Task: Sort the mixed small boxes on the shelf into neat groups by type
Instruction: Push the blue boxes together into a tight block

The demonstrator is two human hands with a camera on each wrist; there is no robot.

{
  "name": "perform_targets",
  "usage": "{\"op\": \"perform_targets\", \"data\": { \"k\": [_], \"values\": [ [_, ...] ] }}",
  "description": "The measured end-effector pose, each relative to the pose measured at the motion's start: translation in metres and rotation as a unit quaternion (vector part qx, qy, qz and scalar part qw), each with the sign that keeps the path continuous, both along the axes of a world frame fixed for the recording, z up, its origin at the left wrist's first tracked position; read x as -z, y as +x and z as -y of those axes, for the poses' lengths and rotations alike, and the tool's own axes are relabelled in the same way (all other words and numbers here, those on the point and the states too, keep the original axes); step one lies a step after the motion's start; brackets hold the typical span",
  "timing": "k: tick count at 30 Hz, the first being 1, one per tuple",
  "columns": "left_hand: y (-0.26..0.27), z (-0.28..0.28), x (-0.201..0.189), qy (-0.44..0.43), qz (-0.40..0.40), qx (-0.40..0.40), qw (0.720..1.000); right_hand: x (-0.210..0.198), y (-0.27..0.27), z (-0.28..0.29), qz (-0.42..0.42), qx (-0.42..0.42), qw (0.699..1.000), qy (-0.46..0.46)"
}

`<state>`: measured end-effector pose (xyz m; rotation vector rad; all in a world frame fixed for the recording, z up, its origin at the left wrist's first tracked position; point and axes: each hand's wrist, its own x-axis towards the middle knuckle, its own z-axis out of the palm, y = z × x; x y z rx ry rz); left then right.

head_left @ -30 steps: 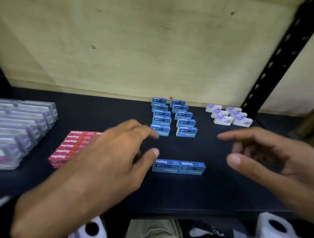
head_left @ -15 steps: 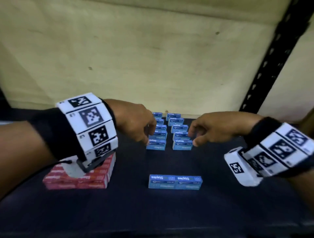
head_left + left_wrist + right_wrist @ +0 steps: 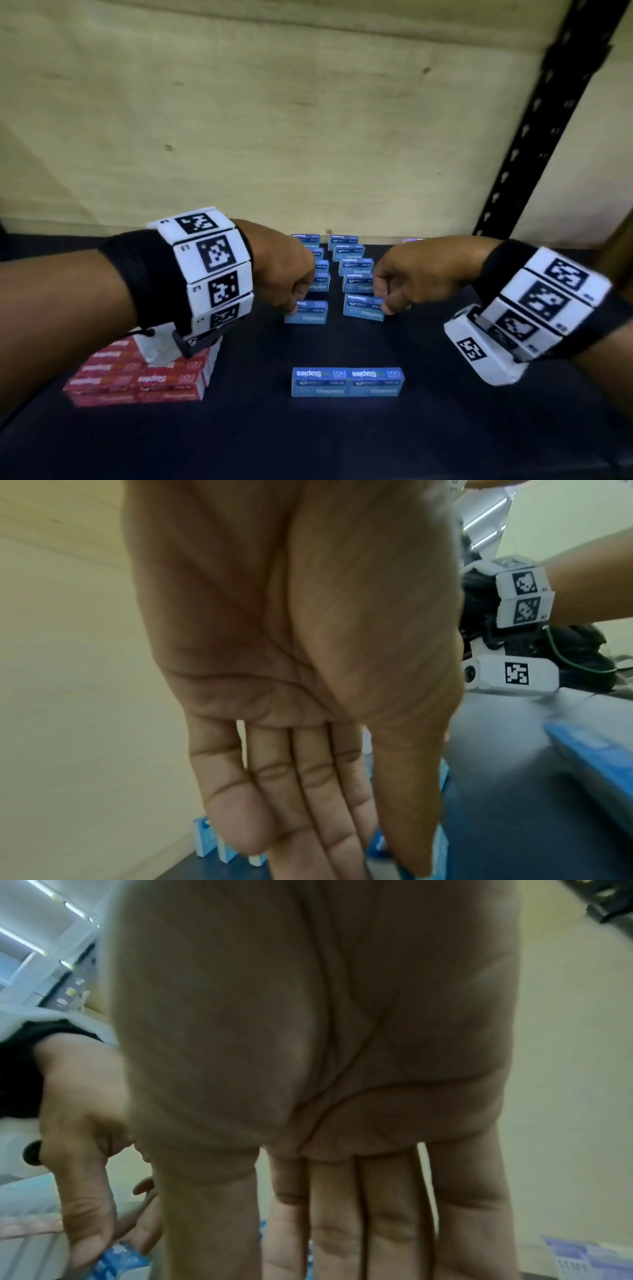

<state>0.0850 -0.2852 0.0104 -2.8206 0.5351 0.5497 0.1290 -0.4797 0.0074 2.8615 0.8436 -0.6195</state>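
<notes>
Two columns of blue staples boxes (image 3: 354, 265) stand on the black shelf (image 3: 445, 428). My left hand (image 3: 294, 309) pinches the left end of the front-left blue box (image 3: 308, 312). My right hand (image 3: 387, 308) pinches the right end of the front-right blue box (image 3: 361, 306). In the left wrist view my thumb and fingers (image 3: 342, 818) reach down onto a blue box (image 3: 377, 844). In the right wrist view my right hand's fingertips run out of frame, and my left hand's fingers (image 3: 87, 1240) pinch a blue box (image 3: 120, 1261). A pair of blue boxes (image 3: 347, 382) lies end to end nearer me.
A stack of red staples boxes (image 3: 144, 380) sits at front left, partly under my left wrist. Purple and white boxes (image 3: 582, 1259) lie at the right, hidden behind my right hand in the head view. A black perforated upright (image 3: 544, 120) rises at right, with a pale back wall behind.
Both hands have reached in from the front onto the front boxes of the two blue columns. These two boxes now sit slightly nearer me, apart from their columns.
</notes>
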Motion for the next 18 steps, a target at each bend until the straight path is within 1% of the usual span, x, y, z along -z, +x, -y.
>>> {"op": "perform_targets", "data": {
  "k": [3, 9, 18],
  "values": [
    [-0.012, -0.001, -0.001, -0.004, -0.022, 0.008, 1.0, 0.0, -0.015, 0.008, -0.033, -0.004, 0.999, 0.02],
    [-0.036, -0.006, -0.002, -0.003, -0.03, 0.025, 0.999, 0.0, -0.04, 0.019, -0.073, -0.018, 0.997, 0.034],
    [-0.053, -0.009, -0.005, -0.018, -0.064, 0.023, 0.998, -0.003, -0.052, 0.027, -0.092, -0.024, 0.995, 0.035]
  ]
}}
